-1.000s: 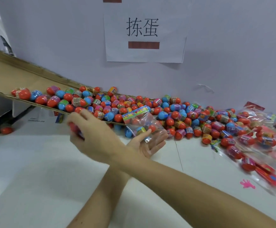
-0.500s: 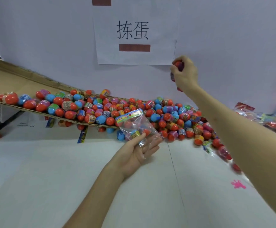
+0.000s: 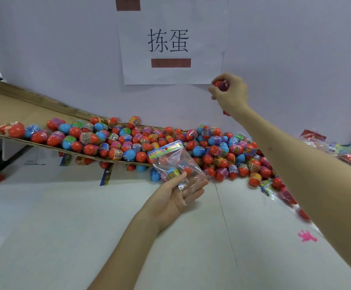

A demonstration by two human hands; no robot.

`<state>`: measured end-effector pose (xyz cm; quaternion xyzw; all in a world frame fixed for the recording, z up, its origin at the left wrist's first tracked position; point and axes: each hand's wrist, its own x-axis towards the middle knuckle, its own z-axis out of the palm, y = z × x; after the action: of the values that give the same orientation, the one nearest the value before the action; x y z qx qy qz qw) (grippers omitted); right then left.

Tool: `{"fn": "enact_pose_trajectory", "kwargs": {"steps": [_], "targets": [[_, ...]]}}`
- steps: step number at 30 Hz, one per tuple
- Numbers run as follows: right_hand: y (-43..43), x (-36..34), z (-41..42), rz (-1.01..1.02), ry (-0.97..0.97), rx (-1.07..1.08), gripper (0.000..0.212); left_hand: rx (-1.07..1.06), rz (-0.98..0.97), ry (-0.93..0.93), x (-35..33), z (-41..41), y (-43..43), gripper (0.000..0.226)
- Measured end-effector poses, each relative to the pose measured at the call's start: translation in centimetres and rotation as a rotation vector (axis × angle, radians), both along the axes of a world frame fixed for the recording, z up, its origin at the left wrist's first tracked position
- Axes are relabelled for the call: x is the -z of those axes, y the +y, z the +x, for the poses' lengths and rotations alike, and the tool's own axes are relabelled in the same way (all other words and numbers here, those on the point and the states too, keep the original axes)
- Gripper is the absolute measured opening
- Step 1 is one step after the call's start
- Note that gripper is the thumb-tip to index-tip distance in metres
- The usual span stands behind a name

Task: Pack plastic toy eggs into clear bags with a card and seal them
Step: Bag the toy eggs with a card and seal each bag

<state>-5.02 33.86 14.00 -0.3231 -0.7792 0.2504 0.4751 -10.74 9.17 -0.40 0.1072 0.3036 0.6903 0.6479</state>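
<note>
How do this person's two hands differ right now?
The left hand lies palm up, low over the white table, thumb pinching a clear plastic bag with a colourful card top. The right hand is high beside the paper sign, fingers curled round red plastic toy eggs. Both hold something.

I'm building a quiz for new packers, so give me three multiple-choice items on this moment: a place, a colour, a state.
1. Where is the right hand? A in a drawer; B raised beside the paper sign; C in a pocket.
2. The splat-shaped toy is: A green; B black; C pink.
3. The clear bag in the left hand is: A holding a few eggs; B empty; C holding only paper.
Answers: B, it grips loose eggs by the sign's corner; C, bright pink; A, eggs show through the plastic.
</note>
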Motion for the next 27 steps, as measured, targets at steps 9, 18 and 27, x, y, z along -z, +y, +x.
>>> {"fn": "enact_pose_trajectory", "kwargs": {"steps": [9,18,27], "targets": [[-4.6,0.4,3.0,-0.319,0.161,-0.205,0.032,-0.011,-0.002,0.009,-0.1,0.2,0.0,0.041],[-14.1,9.2,9.8,-0.609,0.249,-0.481,0.041,-0.079,0.009,0.027,-0.1,0.5,0.4,0.041],[-16.8,12.9,10.4,-0.066,0.054,-0.289,0.032,-0.123,0.029,0.015,-0.1,0.0,0.6,0.030]]}}
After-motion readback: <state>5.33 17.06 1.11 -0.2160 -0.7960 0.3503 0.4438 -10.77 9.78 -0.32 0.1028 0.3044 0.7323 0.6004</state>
